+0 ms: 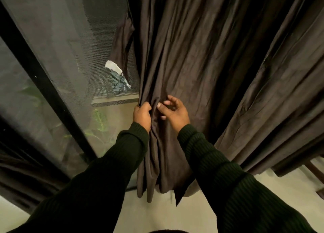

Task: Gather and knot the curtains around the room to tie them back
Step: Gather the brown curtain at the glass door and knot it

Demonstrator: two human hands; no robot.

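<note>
I'm standing at the window, and over on the far left another dark curtain is hanging against the black window frame; from here I can't tell whether it is knotted or just bunched, since only its lower folds are showing. Next along, the mesh screen is giving me a dim look at green leaves and a railing outside, and a smaller strip of dark cloth with a pale end is dangling in front of it (possibly a tie-back, but I wouldn't swear to it).

Now my left hand is clamping the leading edge of the brown curtain, fingers curled tight round a bundle of folds. Just beside it, my right hand is working at the same cloth, thumb and fingers curling in to pinch the next pleat, though the fingertips are half lost in the fabric and I can't say how firm that hold is.

So I'm judging this as early going: only the near edge is being gathered, the rest of the curtain is spreading wide off to the right, and its hem is hanging loose near the floor. No knot is showing in this panel. Still to do, as I read it: pull the remaining width in, twist it, tie it, then move on around the room.

Underfoot, the pale floor is running bare and smooth beneath the hem, and at the far right a dark brown edge is peeking out under the curtain.
</note>
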